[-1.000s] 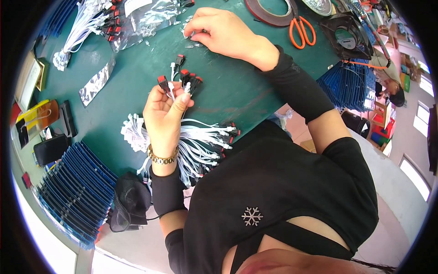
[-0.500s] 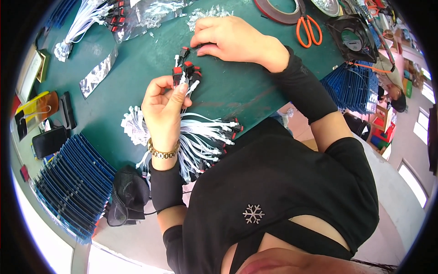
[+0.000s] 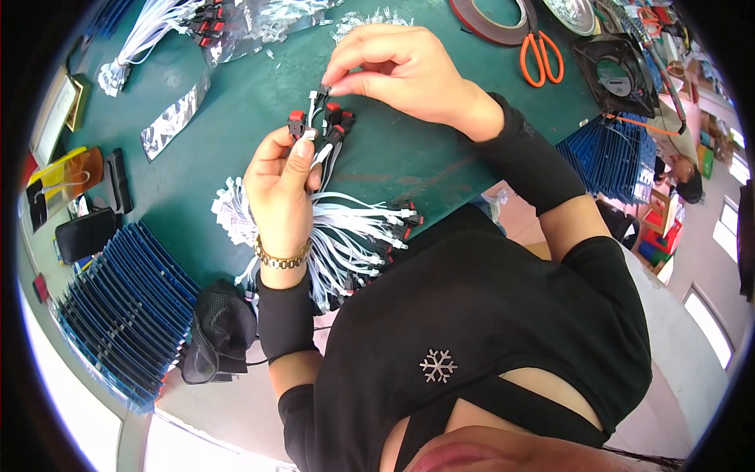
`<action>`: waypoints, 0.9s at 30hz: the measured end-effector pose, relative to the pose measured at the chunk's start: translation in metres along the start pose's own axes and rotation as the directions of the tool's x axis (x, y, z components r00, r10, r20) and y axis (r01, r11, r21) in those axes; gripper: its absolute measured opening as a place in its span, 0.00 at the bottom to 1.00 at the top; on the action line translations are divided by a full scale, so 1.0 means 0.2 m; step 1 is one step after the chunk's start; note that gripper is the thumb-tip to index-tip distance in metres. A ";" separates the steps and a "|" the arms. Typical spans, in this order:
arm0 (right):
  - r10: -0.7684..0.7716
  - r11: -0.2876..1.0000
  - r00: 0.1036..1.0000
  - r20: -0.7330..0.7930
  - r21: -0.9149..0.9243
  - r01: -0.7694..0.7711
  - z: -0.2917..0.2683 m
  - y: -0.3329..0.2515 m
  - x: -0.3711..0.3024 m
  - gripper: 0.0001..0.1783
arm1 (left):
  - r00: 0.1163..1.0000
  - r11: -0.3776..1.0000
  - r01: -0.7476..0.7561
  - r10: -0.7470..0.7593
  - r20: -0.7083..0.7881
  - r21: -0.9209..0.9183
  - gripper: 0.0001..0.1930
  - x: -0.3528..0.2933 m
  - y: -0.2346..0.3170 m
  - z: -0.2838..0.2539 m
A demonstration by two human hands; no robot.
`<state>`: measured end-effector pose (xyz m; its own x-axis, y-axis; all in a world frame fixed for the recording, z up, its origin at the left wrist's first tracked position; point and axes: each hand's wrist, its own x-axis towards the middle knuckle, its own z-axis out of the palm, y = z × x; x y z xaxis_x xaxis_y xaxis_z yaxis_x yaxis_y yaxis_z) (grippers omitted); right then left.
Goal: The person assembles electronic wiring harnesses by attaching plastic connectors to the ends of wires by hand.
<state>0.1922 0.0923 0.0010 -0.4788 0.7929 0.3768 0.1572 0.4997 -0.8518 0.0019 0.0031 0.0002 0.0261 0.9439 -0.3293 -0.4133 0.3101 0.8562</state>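
Held between the thumb and fingers of my left hand is a small bunch of white cables with red and black switches and white plugs at their ends. Just beyond it, my right hand pinches the black end piece of one cable standing up from the bunch. The fingertips partly cover that piece. Beneath my left wrist lies a large bundle of white cables, its red and black ends pointing right and toward me. A heap of small clear connectors sits behind my right hand.
Orange-handled scissors and a tape roll lie at the far right, near a black fan. Stacked blue panels stand at left, more at right. Another cable bundle and a plastic bag are far left.
My right hand has moved slightly left and now pinches the black end of the raised cable. The bunch in my left hand has shifted, its switches spread further apart.
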 end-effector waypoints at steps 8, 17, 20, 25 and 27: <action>0.184 0.883 0.982 0.048 0.431 -0.186 0.12 -0.07 -0.03 0.07 | 0.997 0.993 0.037 -0.030 0.064 -0.113 0.08 0.01 0.01 -0.03; 0.372 0.759 0.925 0.081 0.546 -0.353 0.16 -0.09 -0.04 0.08 | 0.997 0.991 0.049 -0.041 0.064 -0.122 0.09 0.01 0.01 -0.03; 0.380 0.743 0.922 0.076 0.569 -0.353 0.16 -0.11 -0.04 0.08 | 0.998 0.992 0.046 -0.039 0.056 -0.115 0.09 0.01 0.02 -0.02; 0.399 0.727 0.911 0.109 0.568 -0.386 0.14 -0.11 -0.03 0.08 | 0.997 0.994 0.044 -0.038 0.063 -0.098 0.10 0.01 0.02 -0.02; 0.398 0.723 0.911 0.106 0.575 -0.383 0.14 -0.10 -0.03 0.08 | 0.998 0.995 0.048 -0.044 0.054 -0.086 0.10 0.01 0.02 -0.01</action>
<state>0.1678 0.0671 0.0061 -0.4657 0.8843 -0.0342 -0.1992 -0.1424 -0.9695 -0.0022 0.0061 0.0022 0.0932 0.9342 -0.3442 -0.4886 0.3442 0.8018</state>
